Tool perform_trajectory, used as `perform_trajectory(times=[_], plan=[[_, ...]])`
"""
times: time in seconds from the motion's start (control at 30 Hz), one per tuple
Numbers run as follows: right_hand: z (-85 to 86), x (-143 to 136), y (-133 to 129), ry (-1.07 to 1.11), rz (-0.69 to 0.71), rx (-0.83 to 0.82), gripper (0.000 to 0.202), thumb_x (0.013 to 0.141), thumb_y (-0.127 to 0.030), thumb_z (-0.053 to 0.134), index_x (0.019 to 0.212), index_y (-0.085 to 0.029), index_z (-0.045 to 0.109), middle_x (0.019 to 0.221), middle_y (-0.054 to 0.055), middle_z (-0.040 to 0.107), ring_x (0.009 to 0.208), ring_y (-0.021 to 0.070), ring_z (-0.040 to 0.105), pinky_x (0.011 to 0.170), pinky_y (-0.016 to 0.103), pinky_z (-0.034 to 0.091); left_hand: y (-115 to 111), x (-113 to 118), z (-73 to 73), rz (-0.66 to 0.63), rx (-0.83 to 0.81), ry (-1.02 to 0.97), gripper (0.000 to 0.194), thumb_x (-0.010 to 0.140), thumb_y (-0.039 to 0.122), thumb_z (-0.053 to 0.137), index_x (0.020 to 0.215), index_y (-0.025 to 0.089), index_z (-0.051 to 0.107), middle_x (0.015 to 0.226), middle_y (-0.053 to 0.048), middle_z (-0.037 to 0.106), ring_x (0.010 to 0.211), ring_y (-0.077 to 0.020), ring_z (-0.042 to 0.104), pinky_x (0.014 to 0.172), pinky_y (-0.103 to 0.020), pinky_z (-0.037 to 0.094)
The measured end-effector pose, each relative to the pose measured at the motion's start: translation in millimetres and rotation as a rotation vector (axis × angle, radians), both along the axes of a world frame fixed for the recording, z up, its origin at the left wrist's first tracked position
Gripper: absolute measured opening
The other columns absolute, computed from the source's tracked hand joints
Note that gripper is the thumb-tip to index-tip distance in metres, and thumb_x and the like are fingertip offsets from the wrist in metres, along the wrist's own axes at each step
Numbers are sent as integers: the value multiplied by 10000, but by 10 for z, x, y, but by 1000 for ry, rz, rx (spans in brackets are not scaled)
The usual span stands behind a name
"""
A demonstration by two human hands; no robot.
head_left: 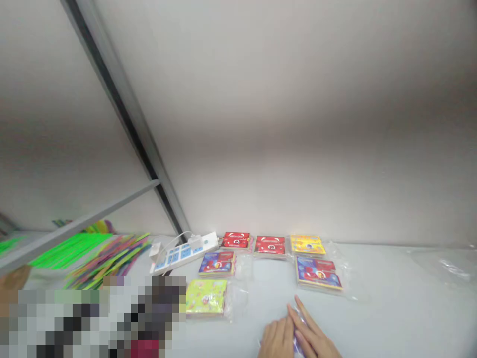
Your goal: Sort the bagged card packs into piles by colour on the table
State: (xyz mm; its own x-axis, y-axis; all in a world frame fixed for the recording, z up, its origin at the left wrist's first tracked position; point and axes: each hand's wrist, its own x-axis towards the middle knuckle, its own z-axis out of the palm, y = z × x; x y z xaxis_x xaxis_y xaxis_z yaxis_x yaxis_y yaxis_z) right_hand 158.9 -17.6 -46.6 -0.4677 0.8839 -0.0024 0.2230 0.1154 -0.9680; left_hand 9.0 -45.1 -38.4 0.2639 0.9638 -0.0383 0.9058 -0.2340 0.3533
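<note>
At the bottom edge, my left hand (278, 339) and my right hand (316, 335) are close together on a purple packet (298, 346) in clear plastic. Most of this packet is hidden under my hands. The left fingers are curled over it, while the right fingers lie long and slanted across it, pressed close together. Beyond my hands lies a bagged blue-and-red pack (318, 273). To the left rests a bagged yellow-green pack (206, 297).
Along the wall sit two red packs (236, 240), a yellow pack (308, 244) and another blue-and-red pack (216, 263). A white power strip (186, 253) with plugs is left of them. Several bright strips (108, 261) lie beyond a grey bar (82, 223). Clear plastic (447, 266) lies right.
</note>
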Motion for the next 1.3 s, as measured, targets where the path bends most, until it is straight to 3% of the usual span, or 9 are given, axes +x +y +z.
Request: perform_trajectory(times=[0.17, 0.33, 0.43, 0.57, 0.8, 0.93, 1.07, 1.2, 1.3], plan=[[-45, -29, -93, 70, -76, 36, 457, 819, -478, 462, 1259, -366, 415, 1445, -53, 214, 1326, 244, 213, 1102, 408, 178, -19, 56, 155, -48, -5, -19, 661, 736, 167, 498, 1361, 128, 286, 1136, -137, 588, 991, -280, 546, 885, -426, 422], [76, -14, -135, 211, -141, -68, 543, 773, -522, 513, 1265, -304, 441, 1449, 0, 247, 1332, 228, 203, 1107, 426, 102, -68, 59, 360, -98, -13, -34, 827, 567, 248, 662, 1323, 98, 362, 1211, -166, 534, 1071, -311, 492, 936, -442, 383], [109, 43, -115, 380, -173, -174, 622, 713, -515, 598, 1266, -271, 452, 1413, 40, 342, 1311, 221, 268, 1096, 414, 157, -121, 58, 463, -116, -19, -45, 808, 553, 239, 670, 1301, 96, 400, 1239, -170, 514, 1107, -319, 469, 962, -448, 364], [163, 125, -51, 638, -357, -354, 577, 665, -518, 644, 1158, -224, 582, 1332, 85, 478, 1220, 253, 430, 1046, 412, 283, -129, 10, 656, -127, 21, -65, 760, 614, 249, 636, 1318, 126, 377, 1282, -136, 481, 1145, -285, 447, 992, -382, 340], [297, 221, 102, 698, -374, -512, 521, 626, -401, 723, 1102, -221, 614, 1387, 95, 405, 1118, 269, 525, 906, 414, 430, 423, -263, 1020, -203, 124, 17, 733, 676, 300, 603, 1337, 147, 325, 1293, -95, 461, 1165, -284, 413, 995, -402, 296], [201, 256, 180, 801, -438, -511, 428, 641, -431, 699, 1024, -248, 648, 1287, 78, 526, 1063, 262, 566, 872, 388, 443, 852, -357, 931, -334, 80, 85, 788, 611, 294, 729, 1308, 234, 365, 1298, -78, 463, 1185, -279, 398, 995, -427, 304], [88, 266, 253, 830, -522, -520, 449, 567, -420, 750, 968, -245, 651, 1108, 82, 639, 942, 258, 626, 808, 387, 464, 1108, -323, 743, -405, 43, 126, 545, 777, 373, 629, 1256, 221, 419, 1326, -86, 416, 1190, -285, 395, 967, -506, 323], [63, 268, 290, 880, -607, -523, 457, 525, -403, 778, 933, -245, 644, 995, 63, 673, 862, 244, 646, 762, 371, 470, 1177, -253, 672, -302, 78, 130, 461, 844, 351, 554, 1260, 223, 400, 1380, -79, 324, 1220, -300, 344, 975, -545, 294], [89, 277, 276, 888, -618, -513, 426, 542, -399, 770, 920, -253, 638, 995, 56, 670, 847, 236, 646, 755, 365, 468, 1101, -198, 739, -220, 78, 115, 500, 837, 348, 565, 1281, 222, 372, 1387, -85, 310, 1224, -315, 334, 973, -564, 287]])
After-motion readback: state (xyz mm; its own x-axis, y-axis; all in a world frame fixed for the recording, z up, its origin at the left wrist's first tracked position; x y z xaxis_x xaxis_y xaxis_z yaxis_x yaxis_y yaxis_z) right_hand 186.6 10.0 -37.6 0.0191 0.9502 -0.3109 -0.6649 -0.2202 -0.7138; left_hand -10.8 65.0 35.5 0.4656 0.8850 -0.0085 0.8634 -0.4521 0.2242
